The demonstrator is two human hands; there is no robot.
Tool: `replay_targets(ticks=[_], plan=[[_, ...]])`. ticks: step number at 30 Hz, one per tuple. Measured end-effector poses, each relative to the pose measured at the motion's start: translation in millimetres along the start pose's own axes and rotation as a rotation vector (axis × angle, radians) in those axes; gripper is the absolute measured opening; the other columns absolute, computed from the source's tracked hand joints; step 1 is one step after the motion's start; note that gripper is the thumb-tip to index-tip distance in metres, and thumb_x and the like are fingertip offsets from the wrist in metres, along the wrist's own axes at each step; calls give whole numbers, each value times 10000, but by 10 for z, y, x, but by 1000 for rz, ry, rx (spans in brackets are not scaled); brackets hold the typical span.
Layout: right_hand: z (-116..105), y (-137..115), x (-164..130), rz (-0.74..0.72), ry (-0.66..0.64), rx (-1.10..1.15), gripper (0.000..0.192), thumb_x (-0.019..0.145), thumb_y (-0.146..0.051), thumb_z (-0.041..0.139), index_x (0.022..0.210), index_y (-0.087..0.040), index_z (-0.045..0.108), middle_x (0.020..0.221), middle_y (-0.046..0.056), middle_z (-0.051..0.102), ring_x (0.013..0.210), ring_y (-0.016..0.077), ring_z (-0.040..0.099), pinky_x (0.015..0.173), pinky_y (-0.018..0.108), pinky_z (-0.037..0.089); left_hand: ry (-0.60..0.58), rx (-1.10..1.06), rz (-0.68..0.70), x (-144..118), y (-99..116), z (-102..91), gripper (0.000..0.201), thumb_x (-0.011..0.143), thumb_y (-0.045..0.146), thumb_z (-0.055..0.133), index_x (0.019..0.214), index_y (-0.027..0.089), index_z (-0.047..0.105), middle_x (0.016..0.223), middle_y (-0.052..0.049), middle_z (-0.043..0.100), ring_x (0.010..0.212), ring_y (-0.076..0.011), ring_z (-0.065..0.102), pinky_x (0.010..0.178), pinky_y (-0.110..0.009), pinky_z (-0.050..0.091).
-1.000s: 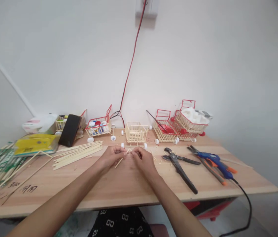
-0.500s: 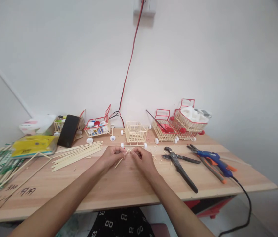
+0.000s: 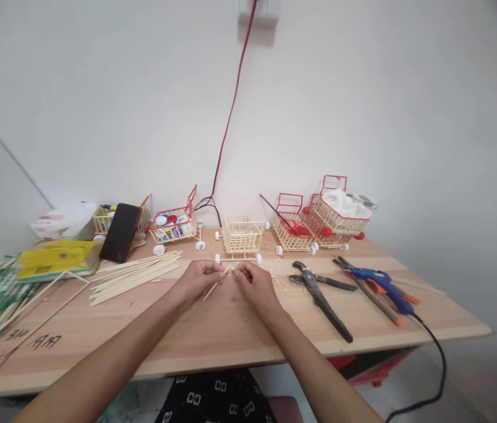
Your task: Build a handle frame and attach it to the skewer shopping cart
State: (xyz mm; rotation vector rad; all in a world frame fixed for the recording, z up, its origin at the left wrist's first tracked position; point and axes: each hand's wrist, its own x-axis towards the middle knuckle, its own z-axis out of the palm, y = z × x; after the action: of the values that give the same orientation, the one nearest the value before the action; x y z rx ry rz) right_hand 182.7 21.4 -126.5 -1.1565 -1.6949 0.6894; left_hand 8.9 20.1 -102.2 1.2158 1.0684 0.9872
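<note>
View shift; bent stick (image 3: 211, 291) in pinched left fingers (image 3: 215, 268) and right fingers (image 3: 242, 271), apex between

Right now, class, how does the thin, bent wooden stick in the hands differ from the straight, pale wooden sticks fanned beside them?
The thin, bent wooden stick forms an angle; the straight, pale wooden sticks do not. The bent stick is held by the left hand and right hand; the straight sticks lie on the table. All look pale.
</note>
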Motion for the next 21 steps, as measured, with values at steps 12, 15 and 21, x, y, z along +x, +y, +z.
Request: replay_targets(ticks=[12,15,21], plan=[[-8,-4,4,-8,-12,-9,156,833,-281,524,768,-186,630,712,1,655,645,138,568,622,232,425,43,57,1,30,-36,-13,348,617,395,767,789,111,665,609,16,583,397,-30,316,411,-198,146],[-7,-4,6,-2,-19,-4,167,836,-298,528,820,-187,651,762,13,679,673,147,589,634,240,441,40,41,-8,33,-42,-15,360,614,409,769,795,116,663,616,9,596,405,-43,354,412,-198,170],[-20,-29,2,-24,-38,-17,171,843,-283,519,809,-191,659,747,8,676,670,145,583,642,239,435,15,37,-17,36,-35,-23,402,606,431,777,819,106,673,614,-2,608,413,-48,374,416,-197,188]])
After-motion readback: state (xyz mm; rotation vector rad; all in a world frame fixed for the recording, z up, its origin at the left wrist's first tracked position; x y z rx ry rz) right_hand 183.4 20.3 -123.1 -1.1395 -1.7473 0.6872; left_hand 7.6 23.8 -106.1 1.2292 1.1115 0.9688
